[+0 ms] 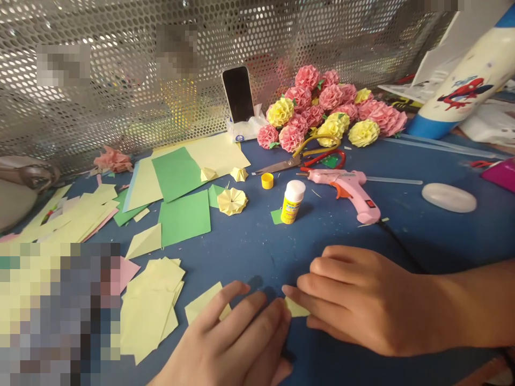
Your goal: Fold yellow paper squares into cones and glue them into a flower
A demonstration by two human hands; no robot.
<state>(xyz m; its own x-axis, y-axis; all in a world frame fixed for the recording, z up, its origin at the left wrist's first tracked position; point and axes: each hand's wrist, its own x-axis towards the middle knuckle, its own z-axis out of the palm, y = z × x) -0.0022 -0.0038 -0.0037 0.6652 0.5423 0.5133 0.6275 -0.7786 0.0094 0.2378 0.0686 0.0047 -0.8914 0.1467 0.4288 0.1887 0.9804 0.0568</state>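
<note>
A small piece of pale yellow paper (296, 307) lies low over the table between my two hands, mostly covered by fingers. My left hand (241, 343) is closed at the paper's left end, its index finger pressed there and its other fingers bent. From the right, my right hand (354, 300) grips the same piece with curled fingers, its thumb tucked below. Another yellow paper piece (201, 303) shows behind my left fingers. Left of it is a stack of yellow paper squares (151, 305). A glue stick (293, 201) stands upright beyond my hands, its yellow cap (267, 180) lying apart.
Beyond lie a pink glue gun (346, 187), scissors (298, 158) and folded yellow paper pieces (232, 201). Green paper (185, 222) covers the left middle. Pink and yellow paper flowers (317, 107) pile before a perforated metal panel (120, 80). A phone (238, 94) leans upright.
</note>
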